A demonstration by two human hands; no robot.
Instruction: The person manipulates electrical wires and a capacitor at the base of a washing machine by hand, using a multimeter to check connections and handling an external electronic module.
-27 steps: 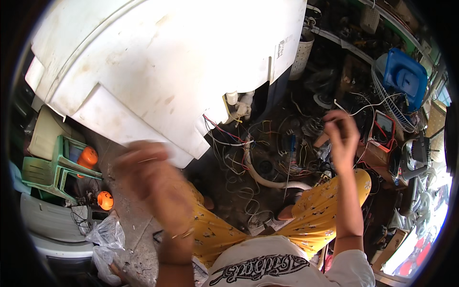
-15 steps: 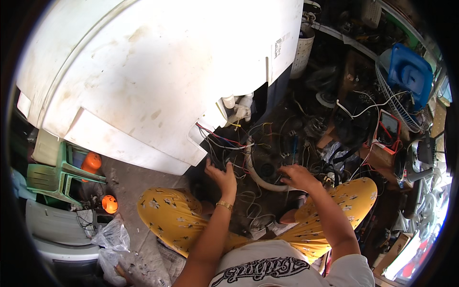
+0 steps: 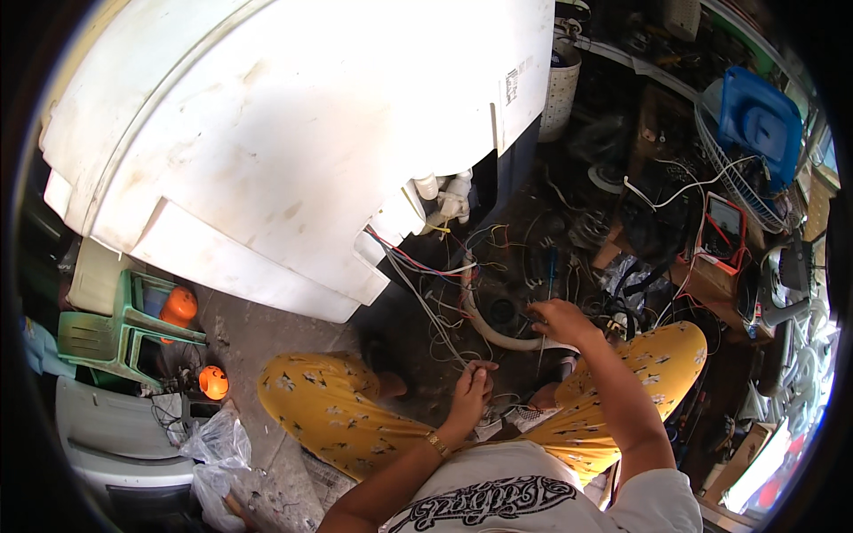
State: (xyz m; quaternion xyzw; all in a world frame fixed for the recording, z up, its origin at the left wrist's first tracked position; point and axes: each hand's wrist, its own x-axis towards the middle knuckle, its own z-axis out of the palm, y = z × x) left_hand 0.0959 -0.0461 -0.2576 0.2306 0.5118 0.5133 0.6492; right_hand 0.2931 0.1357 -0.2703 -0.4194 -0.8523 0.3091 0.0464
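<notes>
Grey cable (image 3: 430, 311) slants down from the white appliance housing (image 3: 267, 186) to the left hand (image 3: 469, 400), whose thumb and fingers are drawn narrow in a pinch on its lower end. Up and to the left of those fingers, red and blue wires (image 3: 418, 258) spill from the same corner of the housing, apart from the hand. The right hand (image 3: 566, 322) hangs palm down, above and to the right of the left fingers, its own fingers bent; whether they grip anything I cannot tell. Just below them curves a pale hose (image 3: 488, 330), and a long screwdriver (image 3: 552, 262) lies with its blue handle above the fingertips, its thin shaft running down past them. Farther right of the right fingers, well apart, sit an orange-edged meter (image 3: 723, 229) and, higher up, a blue plastic basin (image 3: 758, 124). Far to the left of the left fingers are a green plastic stool (image 3: 93, 336) and an orange ball (image 3: 213, 382) with a face.
</notes>
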